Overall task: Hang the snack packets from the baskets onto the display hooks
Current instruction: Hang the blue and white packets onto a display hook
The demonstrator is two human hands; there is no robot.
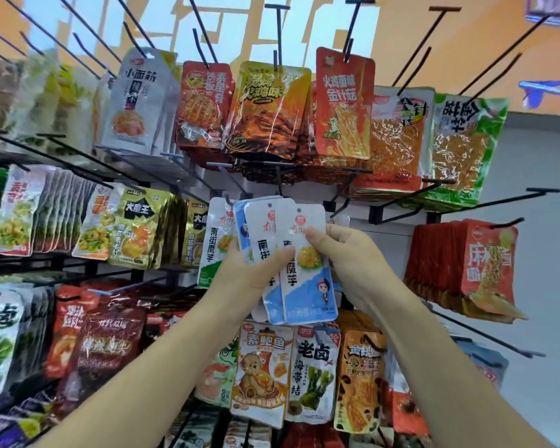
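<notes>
Both forearms reach up from the bottom edge. The left hand (249, 273) grips a fan of flat white-and-blue plastic snack packets (307, 286), and the right hand (353, 260) pinches the front one near its top. The packets stand upright with punch holes uppermost, just below a black wire display hook (278, 181), so the right hand's closer imo.

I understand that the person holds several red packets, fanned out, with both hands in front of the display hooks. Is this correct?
Not quite. The head view shows that the fanned packets are white and blue, not red. The rest is right: the left hand and the right hand both hold them in front of the display hooks.
</notes>
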